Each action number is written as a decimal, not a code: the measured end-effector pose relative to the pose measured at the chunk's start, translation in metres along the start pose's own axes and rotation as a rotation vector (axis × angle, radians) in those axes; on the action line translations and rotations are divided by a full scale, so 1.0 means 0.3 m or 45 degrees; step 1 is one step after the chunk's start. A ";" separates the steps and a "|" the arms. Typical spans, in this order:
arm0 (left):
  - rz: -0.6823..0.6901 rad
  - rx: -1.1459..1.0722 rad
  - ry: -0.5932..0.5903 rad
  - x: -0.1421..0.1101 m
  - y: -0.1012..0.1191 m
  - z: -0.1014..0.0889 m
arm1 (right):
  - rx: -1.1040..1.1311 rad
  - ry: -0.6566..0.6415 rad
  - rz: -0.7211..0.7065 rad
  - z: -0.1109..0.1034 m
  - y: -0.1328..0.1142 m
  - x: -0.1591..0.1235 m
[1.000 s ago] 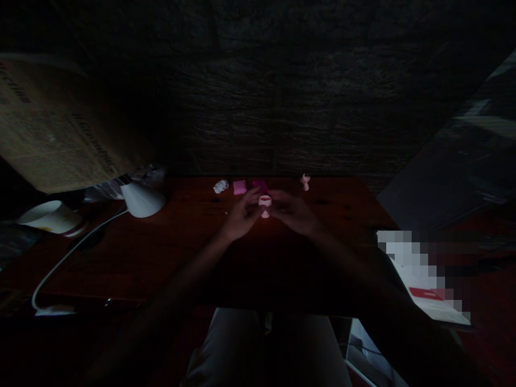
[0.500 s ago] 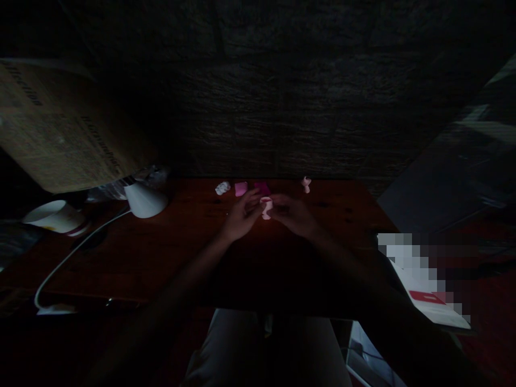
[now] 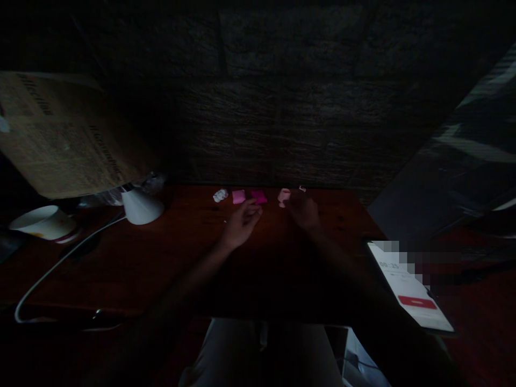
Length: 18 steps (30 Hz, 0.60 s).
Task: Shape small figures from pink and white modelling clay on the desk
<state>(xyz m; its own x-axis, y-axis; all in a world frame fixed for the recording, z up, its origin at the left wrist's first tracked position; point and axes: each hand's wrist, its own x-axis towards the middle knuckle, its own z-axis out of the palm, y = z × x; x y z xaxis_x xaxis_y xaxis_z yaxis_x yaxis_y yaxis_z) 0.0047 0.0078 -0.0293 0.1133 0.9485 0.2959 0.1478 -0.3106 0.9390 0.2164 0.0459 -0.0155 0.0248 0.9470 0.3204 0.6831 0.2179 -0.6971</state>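
My right hand (image 3: 305, 211) has its fingers at a small pale pink cup-shaped piece (image 3: 284, 195), pinching its right side; what it is made of I cannot tell in the dim light. Behind that hand a second pale pink piece (image 3: 302, 188) shows only in part. My left hand (image 3: 242, 222) is just above the table with its fingers bent and apart, and nothing shows in it. Its fingertips are nearest a magenta square (image 3: 259, 197). Left of that lie a light pink square (image 3: 238, 196) and a crumpled white lump (image 3: 220, 195).
A white cone-shaped lamp (image 3: 142, 207) with a cable and a paper cup (image 3: 44, 223) stand on the left of the wooden table (image 3: 161, 263). A printed paper bag (image 3: 68, 134) is behind them. A lit tablet or phone screen (image 3: 411, 285) lies at the right edge.
My right hand has moved right with the pale pink cup-shaped piece, away from my left hand. My left hand has stayed near the magenta square. The view has shifted slightly.
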 end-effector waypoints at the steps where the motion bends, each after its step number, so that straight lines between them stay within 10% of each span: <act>1: 0.006 0.002 -0.004 -0.001 0.000 0.001 | -0.053 0.023 0.017 0.005 -0.007 0.000; 18: 0.017 0.078 -0.049 -0.011 0.004 0.015 | -0.236 0.061 0.044 0.022 -0.023 -0.009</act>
<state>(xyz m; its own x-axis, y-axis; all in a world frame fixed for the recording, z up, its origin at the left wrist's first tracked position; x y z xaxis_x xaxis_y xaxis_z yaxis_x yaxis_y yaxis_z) 0.0090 0.0041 -0.0299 0.1532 0.9415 0.3002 0.2054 -0.3275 0.9223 0.2069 0.0433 -0.0158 0.0828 0.9398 0.3316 0.8039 0.1337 -0.5795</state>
